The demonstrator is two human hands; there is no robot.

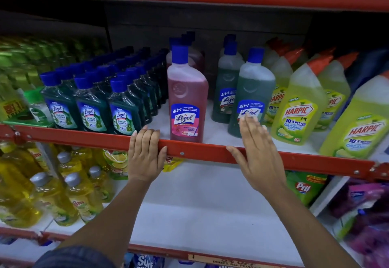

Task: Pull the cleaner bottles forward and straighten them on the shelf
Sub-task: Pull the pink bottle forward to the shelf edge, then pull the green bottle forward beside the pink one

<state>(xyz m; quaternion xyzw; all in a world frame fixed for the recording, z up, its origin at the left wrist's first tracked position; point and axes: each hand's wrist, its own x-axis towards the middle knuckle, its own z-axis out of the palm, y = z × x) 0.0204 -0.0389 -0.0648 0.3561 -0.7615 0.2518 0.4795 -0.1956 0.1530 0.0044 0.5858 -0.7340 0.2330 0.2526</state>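
A person's left hand (pixel 145 154) grips the red front rail (pixel 197 152) of a store shelf, fingers curled over its top edge, while the right hand (pixel 257 152) reaches open and flat, fingertips at the label of a dark green cleaner bottle (pixel 252 91). A pink cleaner bottle (pixel 186 95) stands upright at the shelf's front edge between the hands. Small teal bottles (pixel 90 107) line up to the left; lime-green toilet cleaner bottles (pixel 299 107) lean at right.

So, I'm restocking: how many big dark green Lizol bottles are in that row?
3 visible: the front green bottle by the right hand, a second behind-left, a third showing only its cap. More may hide behind.
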